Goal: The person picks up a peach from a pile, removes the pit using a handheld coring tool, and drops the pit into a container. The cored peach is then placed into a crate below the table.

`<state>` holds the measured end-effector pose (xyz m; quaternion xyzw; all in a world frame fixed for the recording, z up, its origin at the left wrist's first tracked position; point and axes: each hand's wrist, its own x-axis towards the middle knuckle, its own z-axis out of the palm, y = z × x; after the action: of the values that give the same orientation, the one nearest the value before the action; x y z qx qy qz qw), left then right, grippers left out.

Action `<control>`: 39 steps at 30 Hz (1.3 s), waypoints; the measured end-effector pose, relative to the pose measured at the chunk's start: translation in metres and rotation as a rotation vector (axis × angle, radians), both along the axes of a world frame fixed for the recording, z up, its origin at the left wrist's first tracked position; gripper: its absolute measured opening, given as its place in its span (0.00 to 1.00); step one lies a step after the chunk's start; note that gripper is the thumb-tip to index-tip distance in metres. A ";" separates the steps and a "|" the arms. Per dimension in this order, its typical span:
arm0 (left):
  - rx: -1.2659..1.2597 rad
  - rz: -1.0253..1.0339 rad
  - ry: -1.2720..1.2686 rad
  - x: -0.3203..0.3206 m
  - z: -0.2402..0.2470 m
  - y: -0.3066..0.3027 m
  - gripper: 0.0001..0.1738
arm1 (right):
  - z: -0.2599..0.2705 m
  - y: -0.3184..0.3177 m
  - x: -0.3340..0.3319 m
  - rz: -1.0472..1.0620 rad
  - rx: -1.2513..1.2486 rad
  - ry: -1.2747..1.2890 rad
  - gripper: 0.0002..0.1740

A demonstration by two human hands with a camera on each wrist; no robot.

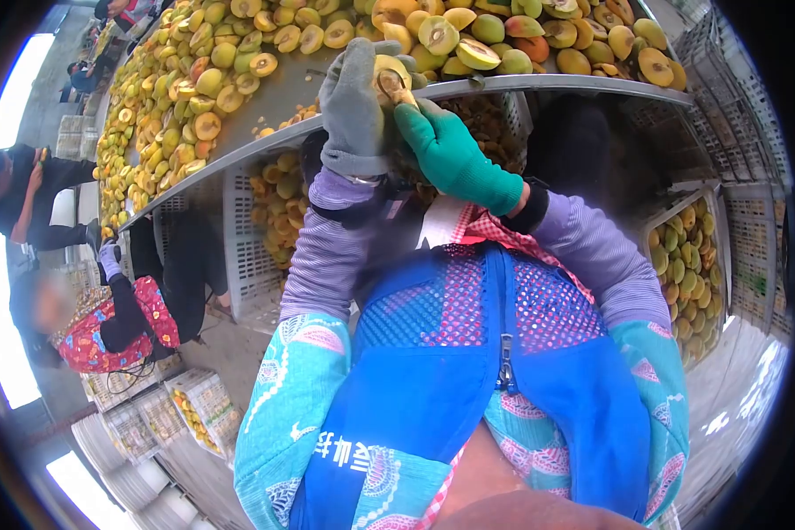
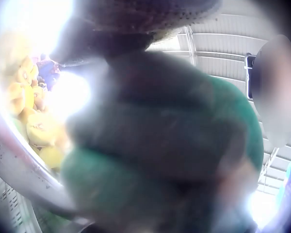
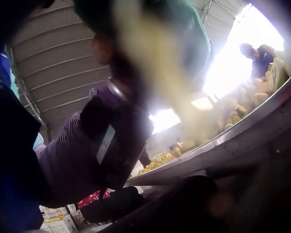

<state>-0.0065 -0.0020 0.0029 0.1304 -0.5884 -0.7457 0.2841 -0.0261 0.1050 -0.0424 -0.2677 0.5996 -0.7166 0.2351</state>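
In the head view my left hand (image 1: pixel 353 110), in a grey glove, grips a halved yellow stone fruit (image 1: pixel 385 67) at the table's edge, its cut face turned up. My right hand (image 1: pixel 455 152), in a green glove, reaches in from the right with fingers curled close against that fruit. It holds a small pitting tool (image 1: pixel 404 94), whose thin dark curve lies on the cut face; most of it is hidden by the glove. The green glove (image 2: pixel 160 121) fills the left wrist view, dark and blurred. In the right wrist view a yellowish streak crosses the glove (image 3: pixel 184 39).
Cut fruit (image 1: pixel 172 106) lies heaped on the metal table (image 1: pixel 261 102), which has a raised rim (image 1: pixel 556 83). Below it stand crates of fruit, one at left (image 1: pixel 243 230), another at right (image 1: pixel 689 274). Other people, one in a red patterned garment (image 1: pixel 124 336), sit at left.
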 end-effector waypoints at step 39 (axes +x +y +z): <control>0.246 -0.074 0.054 -0.005 -0.008 0.015 0.17 | 0.003 0.013 0.014 0.029 -0.020 -0.188 0.19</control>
<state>-0.0117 0.0132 -0.0048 0.1220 -0.4891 -0.8255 0.2540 -0.0120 0.1176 -0.0396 -0.2102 0.5640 -0.7409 0.2980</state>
